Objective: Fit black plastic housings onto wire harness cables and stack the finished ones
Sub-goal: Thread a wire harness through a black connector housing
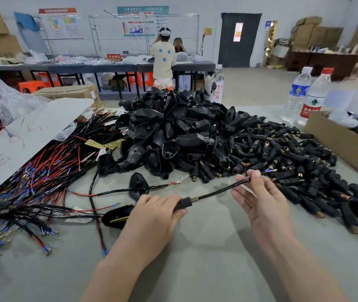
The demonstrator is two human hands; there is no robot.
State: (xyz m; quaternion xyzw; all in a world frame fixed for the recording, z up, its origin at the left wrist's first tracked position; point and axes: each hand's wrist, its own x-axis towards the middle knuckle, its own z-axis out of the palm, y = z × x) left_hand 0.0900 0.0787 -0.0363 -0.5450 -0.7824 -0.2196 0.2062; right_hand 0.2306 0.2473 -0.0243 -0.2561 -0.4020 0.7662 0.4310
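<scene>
- Head view: the left hand is gripping a black sleeve, fingers curled round it, low over the grey table.
- A cable is emerging from the sleeve's brass end; the right hand is pinching its far end between thumb and forefinger, its other fingers lying spread.
- A heap of black housings is lying just beyond the hands, with small sleeves spreading to its right.
- Wire harnesses are lying at left; water bottles and a cardboard box are standing at right.
</scene>
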